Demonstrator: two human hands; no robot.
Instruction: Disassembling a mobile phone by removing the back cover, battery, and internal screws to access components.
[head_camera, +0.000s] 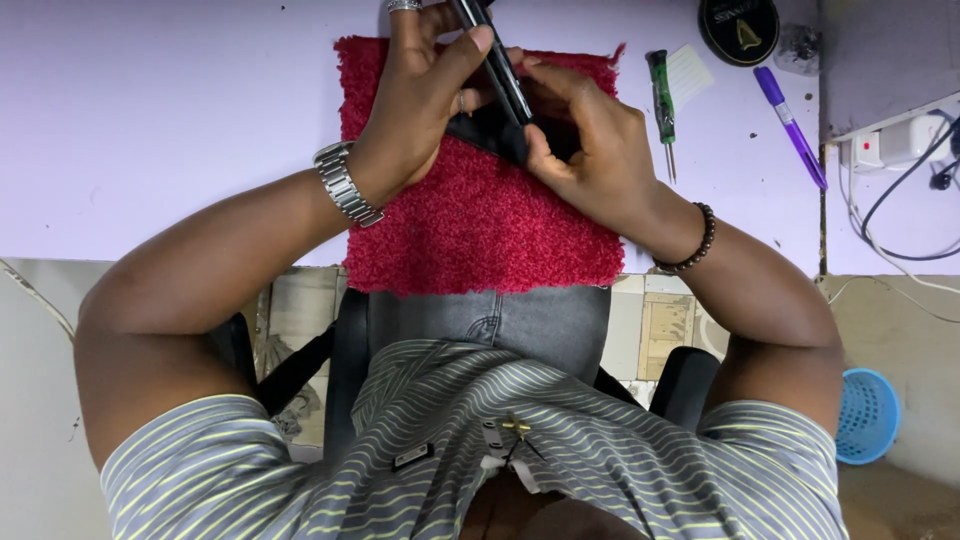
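My left hand (420, 95), with a metal watch on its wrist and a ring on a finger, and my right hand (590, 140), with a dark bead bracelet, both grip a thin black device (497, 62). It is tilted on edge over a red fuzzy mat (480, 220). The left thumb presses along the upper edge of the device. My right fingers pinch its lower end. A dark flat piece (480, 130) lies under the hands on the mat, partly hidden.
A green-handled screwdriver (662, 105), a white paper slip (690, 72), a purple pen (790, 125) and a round black tin (738, 28) lie on the lilac table (160, 120) at the right. A white power strip (895, 145) with cables sits far right. A blue basket (866, 415) stands on the floor.
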